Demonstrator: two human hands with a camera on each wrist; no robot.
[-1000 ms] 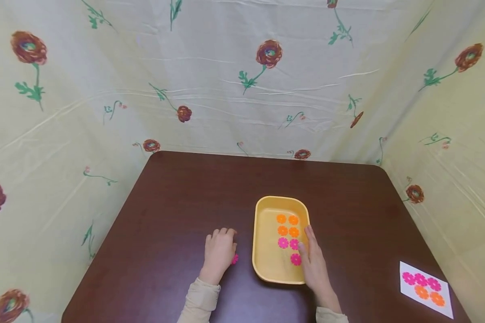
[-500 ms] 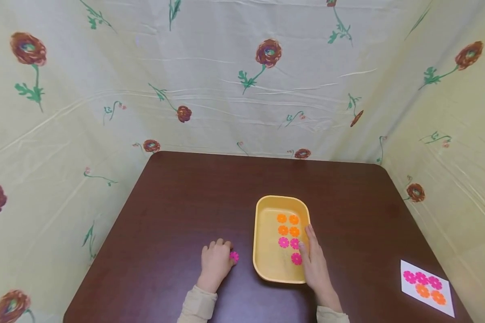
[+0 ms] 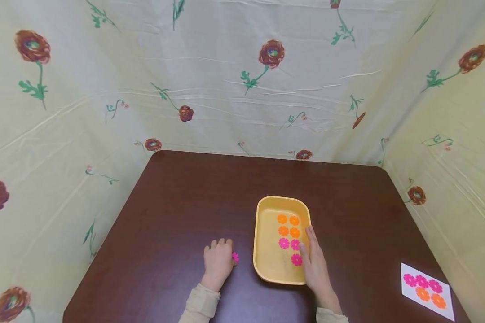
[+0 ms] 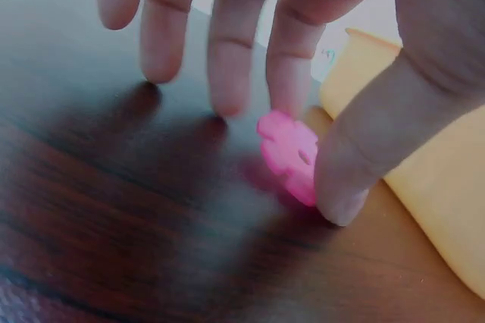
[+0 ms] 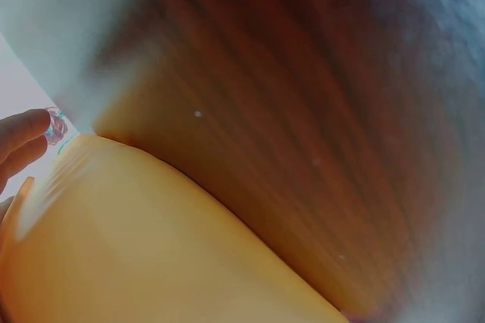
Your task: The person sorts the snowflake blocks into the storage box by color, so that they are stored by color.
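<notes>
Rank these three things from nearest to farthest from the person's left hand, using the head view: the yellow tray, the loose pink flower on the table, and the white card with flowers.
1. Loose pink flower: pinched by the fingers of the left hand.
2. Yellow tray: just to the hand's right, under the right hand.
3. White card: far right, near the table's front corner.

The tray (image 3: 266, 269) sits between my hands on the worktop (image 3: 186, 202); the card (image 3: 426, 287) lies far right.
</notes>
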